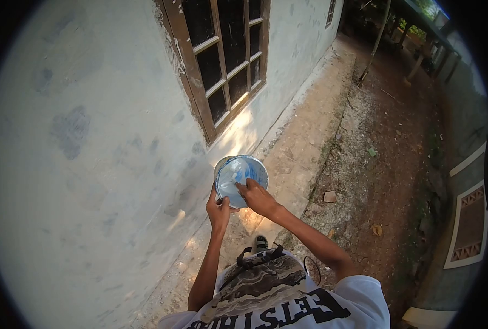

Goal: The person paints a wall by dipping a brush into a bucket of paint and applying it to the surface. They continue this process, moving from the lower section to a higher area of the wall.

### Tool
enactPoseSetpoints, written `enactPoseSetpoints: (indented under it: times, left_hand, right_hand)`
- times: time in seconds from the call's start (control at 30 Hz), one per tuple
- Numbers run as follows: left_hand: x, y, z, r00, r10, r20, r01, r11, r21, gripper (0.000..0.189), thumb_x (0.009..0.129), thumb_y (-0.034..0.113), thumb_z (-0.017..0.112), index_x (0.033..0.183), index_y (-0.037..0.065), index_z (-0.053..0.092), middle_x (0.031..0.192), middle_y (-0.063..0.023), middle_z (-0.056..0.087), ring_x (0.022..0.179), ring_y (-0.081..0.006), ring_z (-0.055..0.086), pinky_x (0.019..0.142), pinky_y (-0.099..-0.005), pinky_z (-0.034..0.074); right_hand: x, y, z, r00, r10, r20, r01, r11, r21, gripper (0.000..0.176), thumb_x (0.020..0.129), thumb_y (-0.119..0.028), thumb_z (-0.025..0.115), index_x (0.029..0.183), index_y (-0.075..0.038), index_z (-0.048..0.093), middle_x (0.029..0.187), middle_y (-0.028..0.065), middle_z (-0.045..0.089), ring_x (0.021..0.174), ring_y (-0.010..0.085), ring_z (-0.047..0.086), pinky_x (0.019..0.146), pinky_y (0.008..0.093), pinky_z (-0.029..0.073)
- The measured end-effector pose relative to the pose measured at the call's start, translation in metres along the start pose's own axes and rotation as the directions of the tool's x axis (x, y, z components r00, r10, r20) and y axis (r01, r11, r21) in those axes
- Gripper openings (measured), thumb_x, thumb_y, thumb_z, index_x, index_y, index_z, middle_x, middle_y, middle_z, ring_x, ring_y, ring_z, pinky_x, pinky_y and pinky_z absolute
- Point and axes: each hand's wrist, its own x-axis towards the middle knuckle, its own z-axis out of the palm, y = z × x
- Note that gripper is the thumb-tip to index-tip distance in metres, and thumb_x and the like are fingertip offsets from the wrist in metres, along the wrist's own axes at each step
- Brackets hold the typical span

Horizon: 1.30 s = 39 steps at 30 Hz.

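Observation:
A round paint bucket (259,171), smeared with blue and white inside, is held up in front of my body beside the wall. My left hand (220,211) grips its near left side, with the thumb at the rim and the fingers around the outside. Over the bucket's mouth my right hand (259,198) is closed, fingers curled inward, and I cannot tell what they hold. Pale bluish paint (230,183) shows inside, just beyond the fingertips.
A patchy whitish-blue wall (107,164) runs along the left, with a brown-framed window (230,71). Below lies a concrete ledge (304,131), bordered by gravel and dirt with a loose stone (329,196). Another building (469,181) stands on the right.

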Motion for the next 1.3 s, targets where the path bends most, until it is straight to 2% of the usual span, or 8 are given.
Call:
enactPoseSetpoints:
  times: [0.03,0.1,0.27,0.33,0.5,0.57,0.9,1.3]
  left_hand:
    - [0.000,0.001,-0.001,1.000,-0.016,-0.010,0.016,1.000,-0.004,0.062,0.086,-0.009,0.042,0.146,0.003,0.033,0.085,-0.0101,0.056,0.067,-0.0238,0.066,0.060,-0.0387,0.065]
    - [-0.002,-0.004,-0.004,0.999,-0.034,-0.016,0.034,0.999,-0.003,0.062,0.086,-0.009,0.043,0.146,0.003,0.033,0.085,-0.0106,0.057,0.066,-0.0240,0.066,0.060,-0.0386,0.065]
    - [-0.008,-0.019,-0.007,0.998,-0.050,-0.029,0.049,0.998,-0.030,0.063,0.086,-0.008,0.043,0.146,0.003,0.033,0.084,-0.0119,0.057,0.062,-0.0247,0.066,0.059,-0.0385,0.065]
    - [-0.010,-0.018,-0.005,0.993,-0.115,-0.006,0.115,0.993,0.010,0.063,0.086,-0.010,0.045,0.146,0.003,0.033,0.110,-0.0243,0.060,0.077,-0.0283,0.068,0.060,-0.0359,0.065]
    - [-0.006,-0.022,0.004,0.996,-0.087,0.002,0.087,0.996,0.010,0.062,0.086,-0.011,0.044,0.146,0.003,0.033,0.117,-0.0245,0.057,0.081,-0.0284,0.068,0.059,-0.0349,0.065]
    - [-0.006,-0.024,0.003,0.996,-0.084,-0.007,0.085,0.996,0.006,0.063,0.087,-0.012,0.044,0.146,0.003,0.033,0.118,-0.0245,0.057,0.082,-0.0284,0.067,0.058,-0.0345,0.065]
    - [-0.009,-0.029,0.005,1.000,-0.013,0.020,0.012,0.999,0.050,0.066,0.086,-0.012,0.043,0.149,0.008,0.031,0.106,-0.0220,0.063,0.078,-0.0256,0.068,0.059,-0.0330,0.064]
    - [-0.009,-0.043,-0.003,0.992,0.001,0.130,-0.014,0.995,0.101,0.069,0.085,-0.011,0.045,0.149,0.009,0.031,0.112,-0.0188,0.063,0.080,-0.0210,0.067,0.060,-0.0323,0.064]
  right_hand:
    - [-0.004,0.003,-0.001,0.998,-0.050,0.035,0.050,0.998,-0.025,0.042,0.088,-0.006,0.057,0.128,0.003,0.053,0.098,0.0265,0.054,0.093,0.0406,0.058,0.082,0.0458,0.049]
    - [-0.010,0.006,-0.004,0.993,-0.099,0.068,0.102,0.994,-0.048,0.041,0.088,-0.007,0.058,0.127,0.002,0.054,0.098,0.0257,0.055,0.092,0.0401,0.058,0.081,0.0459,0.050]
    - [-0.015,0.008,-0.004,0.985,0.134,-0.106,-0.147,0.981,-0.129,0.038,0.087,-0.007,0.057,0.123,0.003,0.056,0.097,0.0249,0.057,0.092,0.0389,0.059,0.079,0.0456,0.051]
    - [-0.019,0.008,0.002,0.982,0.150,-0.112,-0.168,0.969,-0.182,0.038,0.087,-0.007,0.056,0.123,0.004,0.056,0.097,0.0251,0.057,0.092,0.0387,0.059,0.079,0.0452,0.051]
    - [-0.027,0.001,0.021,0.964,0.212,-0.162,-0.253,0.919,-0.303,0.038,0.086,-0.007,0.055,0.122,0.006,0.056,0.095,0.0255,0.059,0.089,0.0386,0.062,0.076,0.0441,0.054]
    - [-0.028,-0.003,0.023,0.914,0.391,-0.105,-0.405,0.876,-0.262,0.038,0.086,-0.008,0.056,0.120,0.007,0.057,0.092,0.0262,0.062,0.084,0.0389,0.065,0.070,0.0436,0.055]
    - [-0.026,-0.003,0.010,0.879,0.473,0.069,-0.477,0.877,0.058,0.021,0.089,-0.012,0.053,0.098,0.004,0.063,0.072,0.0286,0.063,0.072,0.0431,0.066,0.068,0.0495,0.053]
    - [-0.017,0.018,0.011,0.887,0.393,0.242,-0.451,0.850,0.273,0.027,0.090,-0.015,0.055,0.106,0.004,0.067,0.098,0.0282,0.066,0.093,0.0413,0.065,0.084,0.0455,0.050]
